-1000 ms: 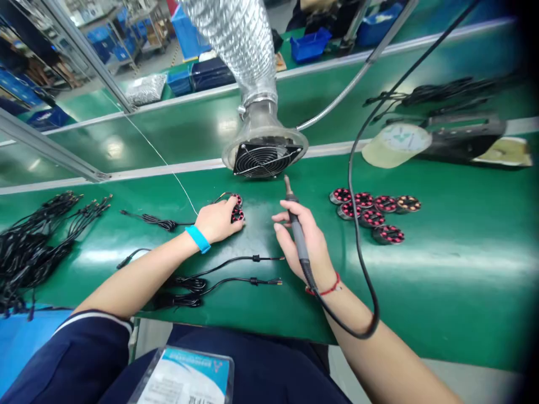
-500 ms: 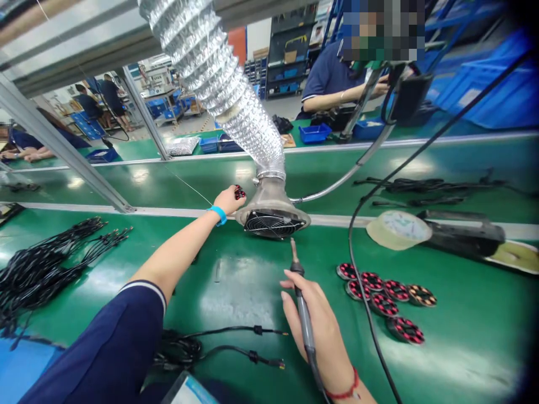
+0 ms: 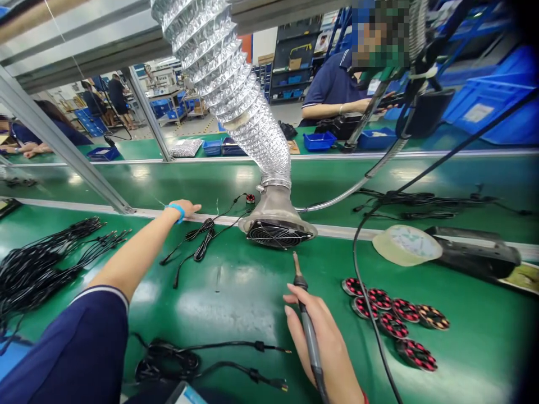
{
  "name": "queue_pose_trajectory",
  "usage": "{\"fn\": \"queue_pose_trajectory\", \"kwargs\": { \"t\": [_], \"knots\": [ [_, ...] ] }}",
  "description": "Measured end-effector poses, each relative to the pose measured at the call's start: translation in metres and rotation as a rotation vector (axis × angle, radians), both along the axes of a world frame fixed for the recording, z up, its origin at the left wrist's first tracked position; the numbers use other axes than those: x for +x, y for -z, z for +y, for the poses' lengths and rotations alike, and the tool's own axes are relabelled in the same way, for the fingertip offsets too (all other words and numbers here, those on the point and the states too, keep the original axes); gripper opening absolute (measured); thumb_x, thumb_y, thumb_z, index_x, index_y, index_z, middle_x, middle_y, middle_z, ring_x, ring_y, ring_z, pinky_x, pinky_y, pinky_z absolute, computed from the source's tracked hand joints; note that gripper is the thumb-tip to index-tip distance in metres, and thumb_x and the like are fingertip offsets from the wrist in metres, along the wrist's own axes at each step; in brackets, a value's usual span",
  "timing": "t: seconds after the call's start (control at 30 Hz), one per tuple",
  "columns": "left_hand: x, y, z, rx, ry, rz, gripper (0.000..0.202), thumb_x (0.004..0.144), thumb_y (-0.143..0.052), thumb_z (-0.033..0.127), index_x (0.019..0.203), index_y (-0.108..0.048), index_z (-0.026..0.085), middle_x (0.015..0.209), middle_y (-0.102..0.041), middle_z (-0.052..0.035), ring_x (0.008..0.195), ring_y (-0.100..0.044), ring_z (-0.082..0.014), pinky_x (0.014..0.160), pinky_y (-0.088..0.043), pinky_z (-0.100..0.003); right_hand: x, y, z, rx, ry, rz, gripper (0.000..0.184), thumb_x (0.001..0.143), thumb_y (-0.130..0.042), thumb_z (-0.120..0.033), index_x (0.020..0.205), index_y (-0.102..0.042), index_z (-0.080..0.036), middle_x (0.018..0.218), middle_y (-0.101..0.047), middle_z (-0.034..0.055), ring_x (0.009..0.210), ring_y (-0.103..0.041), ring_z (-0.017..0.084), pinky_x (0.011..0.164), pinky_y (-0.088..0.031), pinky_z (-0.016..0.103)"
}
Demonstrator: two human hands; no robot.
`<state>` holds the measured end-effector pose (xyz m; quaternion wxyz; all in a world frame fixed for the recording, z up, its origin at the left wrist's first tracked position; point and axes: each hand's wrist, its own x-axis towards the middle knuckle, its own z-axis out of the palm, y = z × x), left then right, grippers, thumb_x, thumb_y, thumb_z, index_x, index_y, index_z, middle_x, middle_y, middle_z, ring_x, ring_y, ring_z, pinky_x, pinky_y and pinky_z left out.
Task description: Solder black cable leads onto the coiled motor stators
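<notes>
My left hand (image 3: 184, 209) is stretched far forward to the white rail at the bench's back edge, fingers flat and holding nothing. Just beyond it, on the conveyor belt, lies a small round red-and-black part (image 3: 250, 198) whose black cable (image 3: 205, 233) trails back over the rail onto the bench. My right hand (image 3: 322, 342) rests near the front and grips a soldering iron (image 3: 306, 320), tip pointing toward the fume extractor fan (image 3: 275, 233). Several red-and-black round parts (image 3: 391, 320) lie right of that hand.
A silver flexible duct (image 3: 231, 73) rises from the fan. A bundle of black cables (image 3: 46, 258) lies at left, two more cables (image 3: 219, 359) near the front edge. A tape roll (image 3: 406, 245) sits at right. Other people work across the conveyor.
My left hand carried the round part with its cable from the bench up to the conveyor, let it go there, and drew back left to the rail. The view tilted upward.
</notes>
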<state>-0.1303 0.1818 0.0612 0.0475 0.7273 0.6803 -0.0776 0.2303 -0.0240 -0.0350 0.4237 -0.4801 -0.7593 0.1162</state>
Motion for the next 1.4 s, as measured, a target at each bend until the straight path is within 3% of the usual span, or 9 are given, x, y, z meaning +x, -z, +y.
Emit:
{"fn": "queue_pose_trajectory", "kwargs": {
  "t": [0.17, 0.33, 0.57, 0.67, 0.77, 0.9, 1.07, 1.23, 1.4],
  "knots": [
    [0.031, 0.023, -0.064, -0.263, 0.013, 0.037, 0.068, 0.082, -0.052, 0.074, 0.109, -0.065, 0.012, 0.114, -0.070, -0.0149, 0.100, -0.069, -0.0277, 0.082, -0.056, -0.035, -0.003, -0.005, -0.002, -0.014, 0.022, 0.042, 0.028, 0.096, -0.049, -0.025, 0.123, -0.054, -0.025, 0.091, -0.070, 0.0030, 0.081, -0.070, 0.015, 0.072, -0.059, 0.026],
    [0.065, 0.032, -0.084, -0.178, -0.023, 0.058, 0.043, 0.083, -0.064, 0.042, 0.114, -0.062, 0.011, 0.114, -0.068, -0.0155, 0.102, -0.068, -0.0281, 0.083, -0.054, -0.037, -0.002, -0.006, 0.000, -0.045, 0.084, 0.048, 0.024, 0.094, -0.050, -0.030, 0.116, -0.057, -0.024, 0.089, -0.073, 0.0029, 0.079, -0.071, 0.016, 0.072, -0.059, 0.028],
    [0.013, -0.068, -0.042, 0.411, -0.257, 0.080, 0.045, 0.101, -0.027, 0.028, 0.143, -0.033, 0.011, 0.149, -0.036, -0.0212, 0.113, -0.057, -0.0237, 0.088, -0.047, -0.039, 0.004, 0.003, 0.003, -0.144, 0.128, 0.094, 0.028, 0.092, -0.051, -0.036, 0.117, -0.059, -0.025, 0.090, -0.075, 0.0040, 0.083, -0.072, 0.020, 0.073, -0.058, 0.032],
    [0.003, -0.093, -0.036, 0.509, -0.288, -0.026, 0.044, 0.101, -0.028, 0.039, 0.136, -0.043, 0.018, 0.140, -0.047, -0.0172, 0.112, -0.054, -0.0263, 0.087, -0.045, -0.041, 0.004, 0.004, 0.002, -0.135, 0.110, 0.114, 0.027, 0.093, -0.052, -0.036, 0.116, -0.059, -0.024, 0.091, -0.075, 0.0039, 0.083, -0.072, 0.019, 0.074, -0.058, 0.032],
    [0.013, -0.076, -0.052, 0.335, -0.077, -0.168, 0.044, 0.101, -0.024, 0.035, 0.114, -0.060, 0.013, 0.113, -0.064, -0.0125, 0.103, -0.057, -0.0215, 0.089, -0.043, -0.037, 0.001, 0.001, 0.001, -0.104, 0.107, 0.130, 0.026, 0.093, -0.052, -0.036, 0.114, -0.060, -0.023, 0.089, -0.075, 0.0037, 0.081, -0.072, 0.018, 0.074, -0.058, 0.031],
    [0.048, -0.017, -0.100, -0.157, 0.285, -0.247, 0.027, 0.096, -0.046, 0.028, 0.087, -0.069, 0.016, 0.086, -0.073, -0.0015, 0.078, -0.062, -0.0113, 0.074, -0.045, -0.022, -0.003, -0.004, -0.004, -0.093, 0.103, 0.153, 0.024, 0.096, -0.050, -0.035, 0.112, -0.062, -0.023, 0.087, -0.075, 0.0030, 0.079, -0.072, 0.017, 0.075, -0.058, 0.029],
    [0.101, 0.035, -0.156, -0.418, 0.517, -0.243, 0.030, 0.098, -0.042, 0.031, 0.089, -0.068, 0.018, 0.094, -0.075, -0.0073, 0.084, -0.068, -0.0196, 0.072, -0.046, -0.027, -0.012, -0.007, -0.008, -0.141, 0.079, 0.201, 0.026, 0.098, -0.048, -0.033, 0.118, -0.060, -0.021, 0.088, -0.078, 0.0030, 0.079, -0.075, 0.017, 0.074, -0.061, 0.030],
    [0.145, 0.039, -0.170, -0.523, 0.624, -0.337, 0.042, 0.102, -0.031, 0.038, 0.097, -0.068, 0.019, 0.102, -0.075, -0.0084, 0.090, -0.069, -0.0210, 0.076, -0.049, -0.029, -0.020, -0.006, -0.011, -0.119, -0.094, 0.157, 0.029, 0.094, -0.053, -0.026, 0.122, -0.057, -0.021, 0.103, -0.076, 0.0084, 0.090, -0.075, 0.019, 0.082, -0.063, 0.036],
    [0.160, 0.033, -0.167, -0.565, 0.540, -0.600, 0.043, 0.102, -0.032, 0.033, 0.091, -0.069, 0.014, 0.096, -0.075, -0.0081, 0.082, -0.065, -0.0160, 0.079, -0.047, -0.026, -0.024, -0.008, -0.013, -0.026, -0.130, 0.145, 0.031, 0.093, -0.052, -0.020, 0.124, -0.056, -0.023, 0.097, -0.075, 0.0073, 0.086, -0.073, 0.018, 0.079, -0.062, 0.037]
  ]
}}
